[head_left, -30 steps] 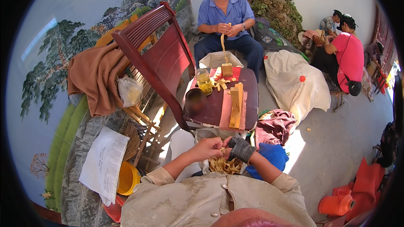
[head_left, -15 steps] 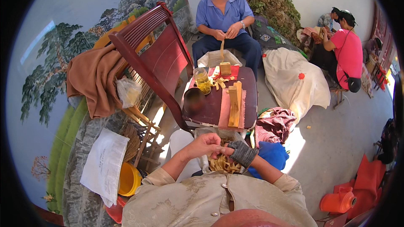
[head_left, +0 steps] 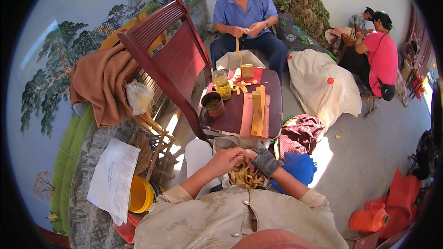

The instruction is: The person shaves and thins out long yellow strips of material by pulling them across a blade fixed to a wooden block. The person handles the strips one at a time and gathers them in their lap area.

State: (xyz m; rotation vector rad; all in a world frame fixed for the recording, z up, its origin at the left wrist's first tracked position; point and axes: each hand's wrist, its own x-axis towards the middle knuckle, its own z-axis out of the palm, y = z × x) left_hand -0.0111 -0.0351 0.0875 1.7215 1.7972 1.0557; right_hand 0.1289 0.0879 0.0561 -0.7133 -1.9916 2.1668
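My left hand [head_left: 228,159] and my right hand [head_left: 262,160], which has a grey knitted band round wrist and palm, meet with fingers pinched together; what is between their fingertips is too small to make out. Just below them a bag holds a heap of curled pale-yellow strips [head_left: 245,177]. Beyond stands a dark-red chair [head_left: 170,60]; on its seat are two long wooden pieces [head_left: 258,110] on a pink cloth, a glass jar [head_left: 222,85], a dark cup [head_left: 213,104], a small wooden block [head_left: 247,71] and scattered yellow bits.
A seated person in blue [head_left: 244,14] holds a long strip; others [head_left: 380,60] work at right. Around lie a white sheet [head_left: 323,87], checked cloth [head_left: 300,136], blue cloth [head_left: 300,170], brown blanket [head_left: 104,83], yellow bucket [head_left: 143,192] and orange container [head_left: 369,220].
My two hands stay together, their fingers shifting slightly, with the left hand's fingers a little lower than half a second ago. The seated person's hands have moved slightly on the long strip.
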